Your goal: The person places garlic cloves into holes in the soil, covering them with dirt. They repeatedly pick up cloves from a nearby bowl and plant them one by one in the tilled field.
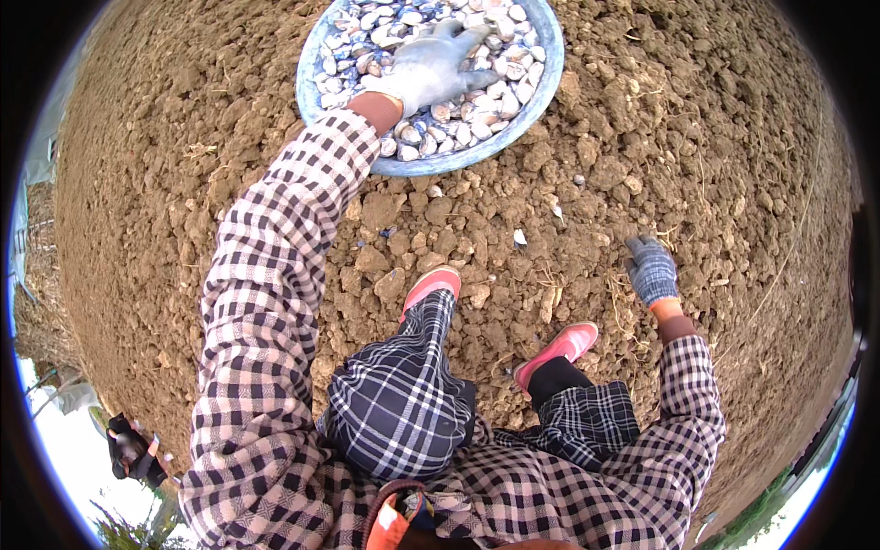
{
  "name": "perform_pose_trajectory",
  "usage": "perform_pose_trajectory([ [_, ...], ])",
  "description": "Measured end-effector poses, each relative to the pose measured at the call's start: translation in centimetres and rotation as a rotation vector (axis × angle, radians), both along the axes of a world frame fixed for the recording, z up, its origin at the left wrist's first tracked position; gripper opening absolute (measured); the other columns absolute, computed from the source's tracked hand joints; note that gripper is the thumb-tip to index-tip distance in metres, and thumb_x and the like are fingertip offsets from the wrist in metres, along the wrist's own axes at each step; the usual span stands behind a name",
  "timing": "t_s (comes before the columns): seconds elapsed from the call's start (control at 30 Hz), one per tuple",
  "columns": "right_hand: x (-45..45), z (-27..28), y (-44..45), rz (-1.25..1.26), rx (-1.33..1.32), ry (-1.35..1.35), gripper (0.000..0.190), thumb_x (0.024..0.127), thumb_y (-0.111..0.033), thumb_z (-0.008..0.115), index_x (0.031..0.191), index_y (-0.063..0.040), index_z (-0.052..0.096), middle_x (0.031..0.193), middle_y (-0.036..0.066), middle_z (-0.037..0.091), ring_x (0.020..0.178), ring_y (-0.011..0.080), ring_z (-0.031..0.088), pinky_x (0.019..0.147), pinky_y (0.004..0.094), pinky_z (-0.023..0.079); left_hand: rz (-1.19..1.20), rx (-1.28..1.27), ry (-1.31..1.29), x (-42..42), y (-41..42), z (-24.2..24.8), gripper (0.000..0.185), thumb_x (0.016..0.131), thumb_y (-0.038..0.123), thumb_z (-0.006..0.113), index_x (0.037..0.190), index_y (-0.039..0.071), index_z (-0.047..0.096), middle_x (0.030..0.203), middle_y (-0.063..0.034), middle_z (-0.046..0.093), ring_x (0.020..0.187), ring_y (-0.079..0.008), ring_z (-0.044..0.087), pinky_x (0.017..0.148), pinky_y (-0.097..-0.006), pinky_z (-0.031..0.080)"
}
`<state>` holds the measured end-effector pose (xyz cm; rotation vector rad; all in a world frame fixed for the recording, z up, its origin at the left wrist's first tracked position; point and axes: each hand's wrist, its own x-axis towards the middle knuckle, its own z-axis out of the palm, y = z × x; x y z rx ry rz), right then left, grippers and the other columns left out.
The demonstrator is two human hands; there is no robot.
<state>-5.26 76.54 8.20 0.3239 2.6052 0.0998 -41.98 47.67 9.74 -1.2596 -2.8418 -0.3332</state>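
Observation:
A round blue basin (481, 155) full of garlic cloves (509, 106) rests on the soil at the top of the view. My left hand (430, 69), in a pale grey-white glove, reaches over its left side and lies on the cloves, fingers spread. Whether the fingers grip any clove cannot be told. My right hand (652, 268), in a dark grey knit glove with an orange cuff, is low over the soil at the right, its fingertips close to the ground; what lies under them is hidden. Between basin and shoes lie loose cloves, one whitish clove (520, 238) among them.
Cloddy brown soil (261, 89) with bits of straw surrounds me. My pink shoes (560, 350) stand below the basin, knees bent in plaid cloth. A thin string (777, 275) runs over the soil at the right. Another person (134, 450) is far off at lower left.

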Motion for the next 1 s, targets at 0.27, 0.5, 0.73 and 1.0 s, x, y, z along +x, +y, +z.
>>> perform_pose_trajectory([
  [0.27,5.9,1.0,-2.7,-0.12,-0.192,0.027,0.036,0.08,-0.017,0.066,0.116,-0.013,0.062,0.113,0.015,0.061,0.102,0.0343,0.06,0.086,0.0455,0.049,-0.043,-0.037,-0.063,1.3,0.3,0.0,0.05,0.089,0.043,0.058,0.135,0.028,0.048,0.118,-0.0141,0.053,0.106,-0.0324,0.06,0.085,-0.0427,0.052],
  [0.5,7.7,-0.7,-3.8,-0.187,-0.228,-0.018,0.035,0.081,-0.019,0.066,0.115,-0.011,0.063,0.111,0.017,0.062,0.103,0.0354,0.06,0.089,0.045,0.049,-0.033,-0.161,-0.132,2.0,-0.4,1.5,0.048,0.091,0.05,0.053,0.133,0.027,0.052,0.11,-0.0197,0.054,0.084,-0.0338,0.067,0.074,-0.042,0.055],
  [0.73,3.0,-0.6,-5.5,-0.13,-0.356,0.041,0.035,0.083,-0.02,0.064,0.117,-0.012,0.063,0.113,0.018,0.062,0.104,0.0357,0.06,0.09,0.0433,0.048,0.01,-0.18,-0.143,1.6,-0.6,0.7,0.047,0.085,0.042,0.06,0.127,0.022,0.058,0.107,-0.0174,0.057,0.093,-0.0304,0.065,0.082,-0.0423,0.05],
  [1.0,5.2,-1.2,-3.1,-0.19,-0.4,0.159,0.035,0.082,-0.019,0.066,0.116,-0.009,0.064,0.115,0.02,0.062,0.105,0.0376,0.059,0.091,0.0441,0.048,0.185,0.795,-0.924,-2.2,-5.8,-1.8,0.035,0.083,0.025,0.071,0.116,0.012,0.066,0.087,-0.0007,0.062,0.078,-0.0079,0.058,0.068,-0.0202,0.047],
])
